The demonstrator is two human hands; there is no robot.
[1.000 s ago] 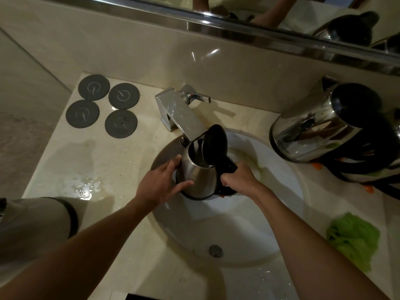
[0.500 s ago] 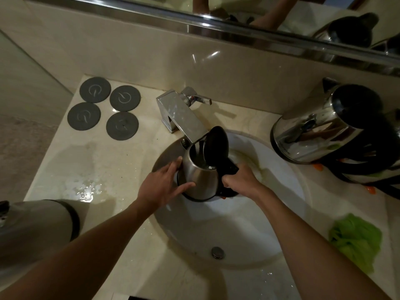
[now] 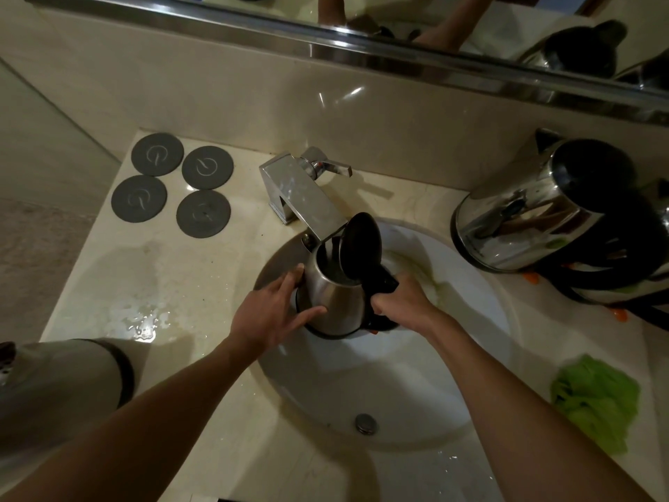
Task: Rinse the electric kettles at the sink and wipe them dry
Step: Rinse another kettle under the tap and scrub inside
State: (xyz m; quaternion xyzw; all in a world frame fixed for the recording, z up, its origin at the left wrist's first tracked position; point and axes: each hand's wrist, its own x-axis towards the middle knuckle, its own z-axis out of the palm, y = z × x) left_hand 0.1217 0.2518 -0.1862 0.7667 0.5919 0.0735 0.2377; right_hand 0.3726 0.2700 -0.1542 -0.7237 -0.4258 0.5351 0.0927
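Probably a bathroom: basin (image 3: 470,269), mirror (image 3: 506,27), faucet (image 3: 300,197).

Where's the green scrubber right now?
In the head view the green scrubber lies on the counter at lower right, beside the sink and in front of the kettles parked there.

free: sink (image 3: 416,385) front | blocked: faucet (image 3: 307,197) over kettle (image 3: 336,295); right kettles (image 3: 543,211) crowd rim

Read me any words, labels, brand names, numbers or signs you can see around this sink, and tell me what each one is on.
No readable words, brands or numbers.
Four round dark grey discs on the beige stone counter: each bears a pale circular symbol with a short stroke, not lettering.
Small steel kettle with open black lid, held by both hands over the basin: no marking visible.
Large shiny steel kettle: only reflections.
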